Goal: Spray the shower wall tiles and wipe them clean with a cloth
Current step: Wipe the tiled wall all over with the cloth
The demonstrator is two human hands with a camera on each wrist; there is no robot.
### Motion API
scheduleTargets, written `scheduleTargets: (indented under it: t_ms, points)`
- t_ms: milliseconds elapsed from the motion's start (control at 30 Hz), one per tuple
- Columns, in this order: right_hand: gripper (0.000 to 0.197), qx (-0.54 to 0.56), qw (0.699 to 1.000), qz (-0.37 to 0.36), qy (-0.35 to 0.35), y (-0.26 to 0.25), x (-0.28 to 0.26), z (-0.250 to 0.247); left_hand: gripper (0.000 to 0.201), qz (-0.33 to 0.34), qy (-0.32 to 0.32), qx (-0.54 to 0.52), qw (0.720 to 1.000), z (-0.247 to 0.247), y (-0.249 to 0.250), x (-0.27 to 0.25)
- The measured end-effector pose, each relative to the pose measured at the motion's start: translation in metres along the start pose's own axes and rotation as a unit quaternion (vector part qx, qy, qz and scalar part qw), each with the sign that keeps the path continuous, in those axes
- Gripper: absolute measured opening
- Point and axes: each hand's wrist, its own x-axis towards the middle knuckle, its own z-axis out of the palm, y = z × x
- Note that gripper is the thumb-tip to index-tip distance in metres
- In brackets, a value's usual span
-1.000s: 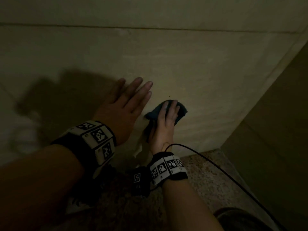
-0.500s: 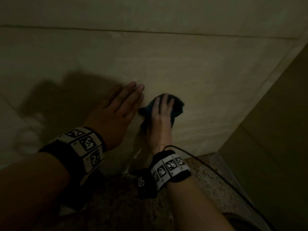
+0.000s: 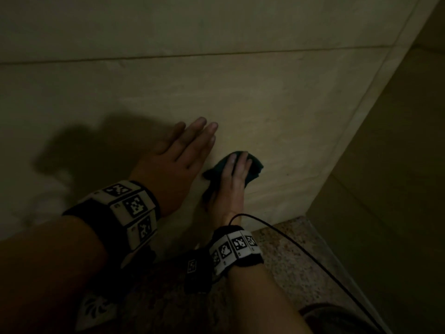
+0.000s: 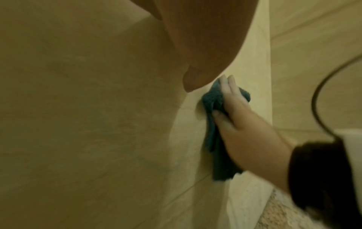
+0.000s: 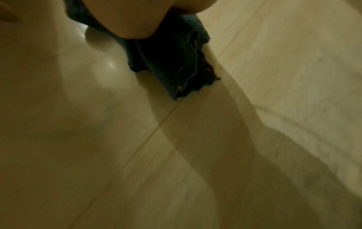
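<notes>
Clearly we are mid-wipe, low on the wall, with our right hand pressing the cloth flat to the tile; its fingers lie straight and close together over the bunched top of the cloth, the thumb tucked against the fabric's side, and a loose tail hangs below the palm toward the grout line; our left hand rests on the tile just beside the right fingers, its fingers straight and nearly together, holding nothing, though whether the palm truly bears weight we cannot tell; the risks, as we judge them, come mostly from the grip and the surface; the cloth is pinned by pressure more than by a closed grasp, so a fast stroke could let it roll out from under the fingertips, leaving bare skin skidding on the tile; the hanging tail may drag on the speckled ledge below the wrist and carry grit back up; the cable looping off the right wrist could catch on the ledge edge during a wide sweep; the bracing left hand could slide if the tile is wet with spray, and the dim light may hide missed streaks near the corner beyond the right fingertips; no spray bottle shows.
</notes>
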Motion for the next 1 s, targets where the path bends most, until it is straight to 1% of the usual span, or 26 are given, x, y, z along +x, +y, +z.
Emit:
scheduleTargets:
  t_ms: [33, 100, 133, 167, 267, 400, 467, 533, 633, 667, 733, 833, 933, 1000]
  points:
    - [0.064, 0.023, 0.999, 0.045, 0.007, 0.007, 0.006, -0.004, 0.061, 0.005, -0.002, 0.002, 1.000, 0.003, 0.003, 0.003]
    - [0.063, 0.060, 0.988, 0.132, 0.058, 0.022, 0.015, -0.013, 0.061, 0.012, -0.001, 0.006, 1.000, 0.009, 0.010, 0.011]
    - [0.062, 0.067, 0.984, 0.147, 0.081, 0.030, 0.018, -0.017, 0.060, 0.013, 0.004, 0.006, 1.000, 0.012, 0.014, 0.015]
    - [0.061, 0.069, 0.984, 0.141, 0.088, 0.036, 0.020, -0.021, 0.060, 0.012, 0.009, 0.007, 1.000, 0.015, 0.017, 0.020]
    - [0.058, 0.067, 0.991, 0.094, 0.073, 0.053, 0.020, -0.026, 0.062, 0.002, 0.007, 0.018, 1.000, 0.021, 0.024, 0.034]
    - [0.058, 0.051, 0.993, 0.078, 0.075, 0.073, 0.027, -0.036, 0.088, -0.013, -0.034, 0.035, 0.999, 0.027, 0.033, 0.044]
    - [0.061, 0.040, 0.993, 0.081, 0.072, 0.086, 0.035, -0.046, 0.097, -0.018, -0.048, 0.043, 0.998, 0.032, 0.035, 0.045]
    - [0.061, 0.035, 0.990, 0.114, 0.071, 0.105, 0.047, -0.060, 0.104, -0.026, -0.052, 0.058, 0.997, 0.036, 0.036, 0.045]
    - [0.058, 0.042, 0.973, 0.208, 0.086, 0.134, 0.068, -0.084, 0.105, -0.031, -0.045, 0.059, 0.997, 0.040, 0.038, 0.044]
    - [0.057, 0.045, 0.969, 0.226, 0.090, 0.140, 0.073, -0.089, 0.107, -0.031, -0.044, 0.060, 0.997, 0.041, 0.038, 0.044]
    - [0.056, 0.051, 0.966, 0.239, 0.088, 0.143, 0.077, -0.094, 0.111, -0.033, -0.040, 0.063, 0.997, 0.042, 0.038, 0.045]
    - [0.057, 0.065, 0.969, 0.225, 0.080, 0.128, 0.074, -0.091, 0.106, -0.033, -0.037, 0.055, 0.997, 0.043, 0.039, 0.046]
    - [0.060, 0.071, 0.981, 0.158, 0.083, 0.100, 0.066, -0.077, 0.099, -0.036, -0.055, 0.050, 0.997, 0.037, 0.041, 0.046]
    - [0.064, 0.067, 0.990, 0.097, 0.080, 0.076, 0.061, -0.067, 0.102, -0.045, -0.061, 0.066, 0.995, 0.030, 0.044, 0.046]
